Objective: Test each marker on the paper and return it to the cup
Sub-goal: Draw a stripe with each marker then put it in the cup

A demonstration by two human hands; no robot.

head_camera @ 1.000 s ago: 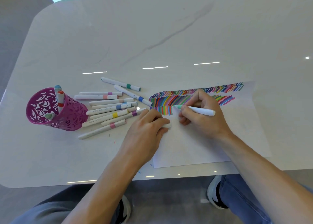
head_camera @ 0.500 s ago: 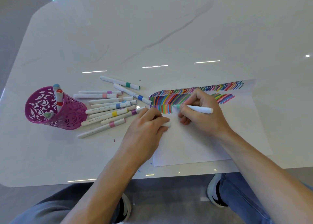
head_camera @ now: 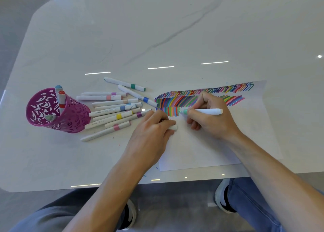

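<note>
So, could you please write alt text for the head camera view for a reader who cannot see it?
A person's right hand draws with a green marker on striped paper, while the left hand holds a white cap. To the left, loose markers lie beside a magenta cup on a white table.

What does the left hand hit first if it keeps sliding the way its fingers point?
The left hand points up and right across the paper. First in that line is probably the band of colour strokes, then the green marker in the right hand. Spacing is uncertain.
</note>
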